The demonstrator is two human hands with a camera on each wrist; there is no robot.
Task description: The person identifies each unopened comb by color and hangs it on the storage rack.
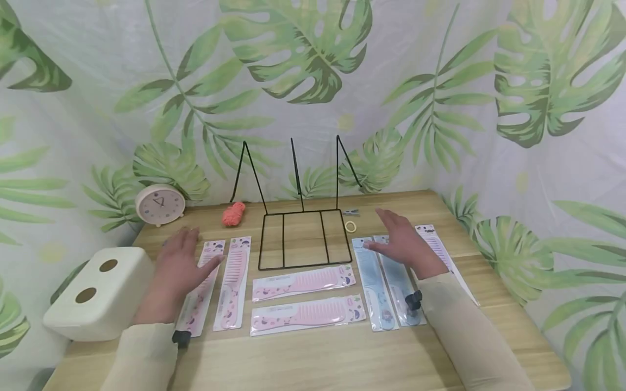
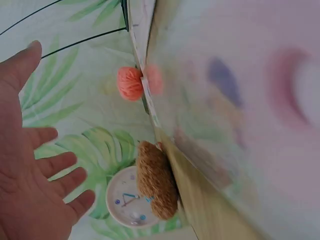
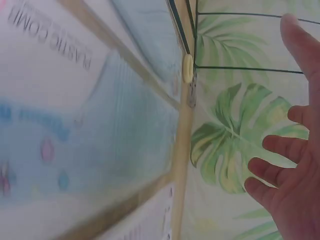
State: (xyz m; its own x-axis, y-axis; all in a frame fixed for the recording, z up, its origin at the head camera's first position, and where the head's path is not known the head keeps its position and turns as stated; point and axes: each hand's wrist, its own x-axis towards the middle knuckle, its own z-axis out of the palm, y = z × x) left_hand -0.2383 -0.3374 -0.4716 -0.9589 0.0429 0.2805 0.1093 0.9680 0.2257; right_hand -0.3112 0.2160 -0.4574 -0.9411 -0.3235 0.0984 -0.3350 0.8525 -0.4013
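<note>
My left hand (image 1: 177, 269) hovers with spread fingers over a packaged pink comb (image 1: 198, 304) on the left, partly covering it. Beside that lies a second packaged pink comb (image 1: 232, 288). On the right, my right hand (image 1: 408, 247) is held above a packaged blue comb (image 1: 398, 282), thumb out and nothing in its grasp. Another packaged blue comb (image 1: 373, 288) lies just left of it, and a packaged purple comb (image 1: 435, 244) shows partly behind the forearm. Between the hands, two packaged pink combs, an upper one (image 1: 303, 281) and a lower one (image 1: 308, 315), lie crosswise.
A black wire rack (image 1: 283, 239) stands at the back middle. Near it are coral yarn (image 1: 233, 214), a cream ring (image 1: 350, 227) and a grey clip (image 1: 350, 212). A clock (image 1: 160, 205), fuzzy brown bundle (image 2: 156, 180) and white box with two holes (image 1: 105, 288) occupy the left.
</note>
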